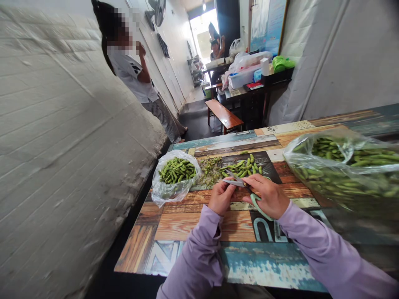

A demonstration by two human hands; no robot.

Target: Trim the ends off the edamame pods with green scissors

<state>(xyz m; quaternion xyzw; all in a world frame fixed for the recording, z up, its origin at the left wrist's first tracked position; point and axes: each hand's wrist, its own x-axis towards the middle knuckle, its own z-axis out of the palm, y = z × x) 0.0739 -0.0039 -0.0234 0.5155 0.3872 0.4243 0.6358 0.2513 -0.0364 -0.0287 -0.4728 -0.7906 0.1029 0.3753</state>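
Observation:
My right hand (266,195) grips a pair of scissors (256,203) with pale green handles, its blades parted and pointing left. Close to the blades, my left hand (220,196) is closed in a pinch; whatever it holds is hidden by the fingers. Just beyond the hands lies a loose pile of green edamame pods (243,167). Small trimmed bits (210,169) are scattered to the left of it. Further left, a clear plastic bag (160,192) with its rim folded open contains more pods (177,171).
At the right, a large clear bag (343,187) full of pods stands on the patchwork-patterned table (187,226). A white wall (62,166) runs along the left. Beyond the table are a person (132,79) standing, a wooden bench (224,114) and a cluttered dark table (243,93).

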